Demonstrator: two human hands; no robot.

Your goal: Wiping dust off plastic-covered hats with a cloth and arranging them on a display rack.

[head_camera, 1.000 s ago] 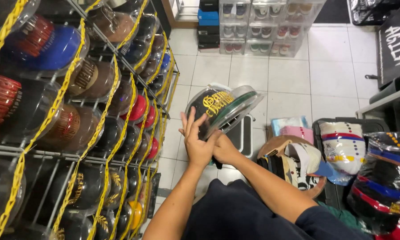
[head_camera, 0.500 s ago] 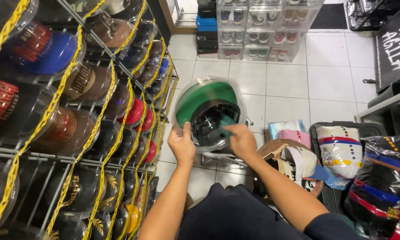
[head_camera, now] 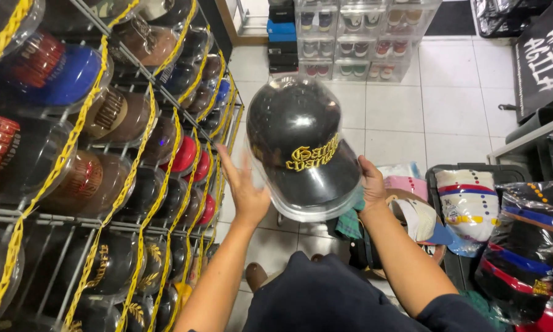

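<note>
The left hand [head_camera: 247, 187] was spread open with its fingers extended upward, its palm laid flat against the left wall of a clear plastic dome case [head_camera: 301, 154], pressing rather than curling around it. The right hand [head_camera: 371, 184] was closed on the case's lower right rim, thumb on the near side and the remaining fingers hidden behind the plastic. Between the two hands the case was held up in the air at about chest height, tilted so that its rounded top pointed away from the person. Inside it sat a black cap [head_camera: 298, 138] with gold embroidered lettering across the front, its brim pointing down and to the right toward the right hand. A scrap of green cloth [head_camera: 350, 221] showed just under the case's lower edge, near the right wrist. To the left stood a wire display rack [head_camera: 73, 221] strung with yellow plastic chain [head_camera: 144, 203], its shelves filled with more domed cases holding caps in blue, brown, red and black. To the right, near the right forearm, lay a pile of loose caps [head_camera: 467, 203], several of them wrapped in clear bags, white, pink, tan and dark ones among them. Farther off, across the white tiled floor [head_camera: 405, 104], a stack of clear shoe boxes [head_camera: 350, 37] stood against the wall.
</note>
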